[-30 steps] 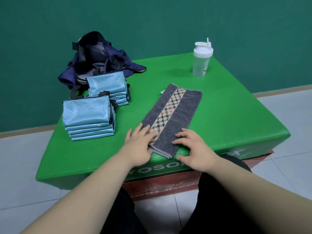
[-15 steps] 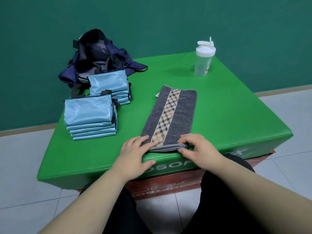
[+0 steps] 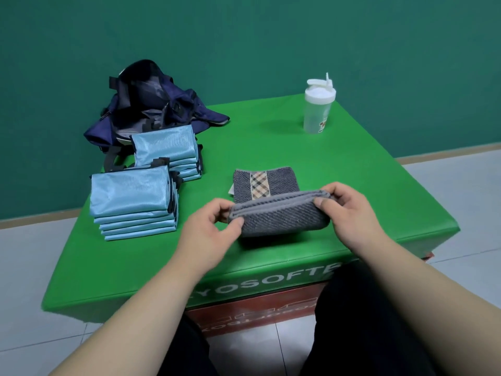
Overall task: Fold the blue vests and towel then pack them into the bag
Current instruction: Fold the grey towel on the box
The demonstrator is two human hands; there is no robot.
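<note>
The person's dark trouser legs frame the bottom of the view, with both bare forearms reaching forward over the near edge of the green padded surface point(image 3: 352, 169), which sits on a red box point(image 3: 257, 316). The left hand point(image 3: 208, 232) pinches the left corner of the grey towel point(image 3: 282, 219), its fingers point(image 3: 236, 222) curled round the raised edge. The right hand point(image 3: 352, 213) grips the right corner in the same way, thumb on the near face. Between the two hands the near part of the towel is lifted into a thick doubled fold above the surface, while the far part lies flat, showing its tan plaid stripe.

To the left, near the left hand but apart from it, stands a stack of folded blue vests point(image 3: 130, 196). A second stack of vests point(image 3: 165, 147) lies just behind it, touching the open navy bag point(image 3: 151, 104) at the far left corner. At the far right of the surface, well apart from the towel, stands an upright translucent shaker bottle point(image 3: 318, 109) with a white flip lid. A teal wall rises behind, above pale floor tiles.
</note>
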